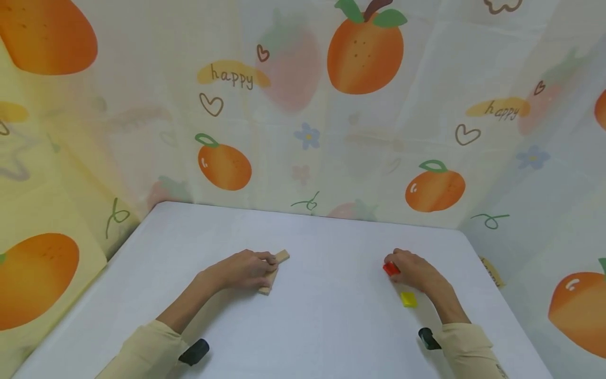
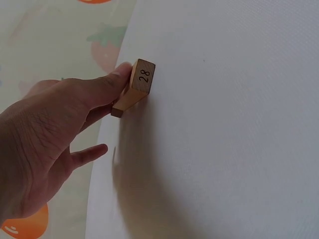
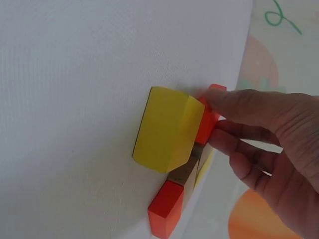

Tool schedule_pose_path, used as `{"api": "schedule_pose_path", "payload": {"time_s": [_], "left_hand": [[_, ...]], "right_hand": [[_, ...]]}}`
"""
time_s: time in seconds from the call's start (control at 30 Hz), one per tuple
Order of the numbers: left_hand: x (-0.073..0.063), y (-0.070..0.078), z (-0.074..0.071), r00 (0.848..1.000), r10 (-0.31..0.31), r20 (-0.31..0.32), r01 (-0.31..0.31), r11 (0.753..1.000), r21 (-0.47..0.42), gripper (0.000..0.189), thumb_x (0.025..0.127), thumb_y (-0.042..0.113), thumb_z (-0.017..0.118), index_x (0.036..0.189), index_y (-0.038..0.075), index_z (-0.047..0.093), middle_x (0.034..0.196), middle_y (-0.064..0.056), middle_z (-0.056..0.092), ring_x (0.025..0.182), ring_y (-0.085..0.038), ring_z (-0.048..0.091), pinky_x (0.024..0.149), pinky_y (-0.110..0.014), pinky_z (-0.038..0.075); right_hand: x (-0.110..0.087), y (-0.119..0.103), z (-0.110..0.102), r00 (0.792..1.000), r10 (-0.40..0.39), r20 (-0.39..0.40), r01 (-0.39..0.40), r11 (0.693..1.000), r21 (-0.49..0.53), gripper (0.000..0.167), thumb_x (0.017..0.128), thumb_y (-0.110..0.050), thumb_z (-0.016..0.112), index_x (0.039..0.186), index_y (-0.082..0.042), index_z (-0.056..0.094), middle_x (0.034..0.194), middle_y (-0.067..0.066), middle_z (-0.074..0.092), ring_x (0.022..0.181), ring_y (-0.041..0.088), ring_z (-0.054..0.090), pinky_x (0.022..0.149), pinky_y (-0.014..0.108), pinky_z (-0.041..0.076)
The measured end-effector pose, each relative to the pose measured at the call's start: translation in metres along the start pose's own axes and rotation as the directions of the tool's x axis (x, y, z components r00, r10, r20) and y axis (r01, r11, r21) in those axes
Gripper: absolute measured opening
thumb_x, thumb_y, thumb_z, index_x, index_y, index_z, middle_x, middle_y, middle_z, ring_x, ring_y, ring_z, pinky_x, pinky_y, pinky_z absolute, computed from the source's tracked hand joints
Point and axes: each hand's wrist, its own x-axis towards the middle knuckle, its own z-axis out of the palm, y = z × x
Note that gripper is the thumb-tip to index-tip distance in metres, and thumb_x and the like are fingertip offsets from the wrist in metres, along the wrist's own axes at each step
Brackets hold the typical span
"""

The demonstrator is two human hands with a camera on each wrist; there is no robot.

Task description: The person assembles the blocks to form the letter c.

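Observation:
In the head view my left hand (image 1: pixel 245 269) pinches a wooden block (image 1: pixel 269 282) between thumb and fingers. From the left wrist, the block (image 2: pixel 143 75) shows an end printed "28", and a smaller wooden end (image 2: pixel 117 112) appears below it. Another wooden piece (image 1: pixel 283 256) sticks out beyond the fingers at an angle; whether it is held too, I cannot tell. On the right, my right hand (image 1: pixel 414 271) pinches a red block (image 1: pixel 391 269), its thumb on one side and fingers on the other. A yellow block (image 1: pixel 408 299) is just nearer me.
Around the red block, the right wrist view shows a large yellow block (image 3: pixel 167 129), brown wooden blocks (image 3: pixel 184 172) and a second red block (image 3: pixel 166 208). The white table (image 1: pixel 322 316) ends at a printed curtain (image 1: pixel 307 173) behind and at the sides.

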Motion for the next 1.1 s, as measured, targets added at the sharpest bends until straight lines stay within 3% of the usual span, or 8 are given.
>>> {"api": "schedule_pose_path", "payload": {"time_s": [0.5, 0.77, 1.1], "left_hand": [[0.000, 0.004, -0.001, 0.999, -0.037, 0.037, 0.038, 0.999, -0.019, 0.035, 0.096, 0.030, 0.077, 0.122, 0.006, 0.076, 0.134, -0.007, 0.070, 0.116, -0.027, 0.073, 0.100, -0.041, 0.061], [0.000, 0.005, -0.002, 0.995, -0.078, 0.067, 0.081, 0.996, -0.039, 0.041, 0.096, 0.030, 0.076, 0.128, 0.005, 0.074, 0.139, -0.007, 0.068, 0.121, -0.028, 0.071, 0.103, -0.042, 0.059], [-0.002, 0.001, 0.001, 0.993, -0.090, 0.074, 0.094, 0.994, -0.050, 0.040, 0.097, 0.030, 0.076, 0.128, 0.006, 0.074, 0.141, -0.006, 0.067, 0.126, -0.029, 0.068, 0.105, -0.043, 0.058]], "right_hand": [[0.000, -0.004, 0.005, 0.998, 0.046, -0.032, -0.046, 0.999, 0.007, 0.043, 0.082, -0.005, 0.085, 0.122, -0.001, 0.070, 0.107, 0.013, 0.071, 0.095, 0.023, 0.063, 0.090, 0.046, 0.064], [-0.002, -0.009, 0.000, 0.990, 0.018, -0.140, -0.022, 0.999, -0.025, 0.038, 0.081, -0.007, 0.088, 0.115, 0.001, 0.073, 0.100, 0.013, 0.071, 0.089, 0.023, 0.064, 0.086, 0.043, 0.065], [-0.004, -0.022, -0.015, 0.990, -0.005, -0.143, 0.019, 0.995, 0.095, 0.035, 0.078, -0.005, 0.088, 0.109, 0.000, 0.072, 0.100, 0.014, 0.067, 0.092, 0.023, 0.060, 0.082, 0.042, 0.066]]}}
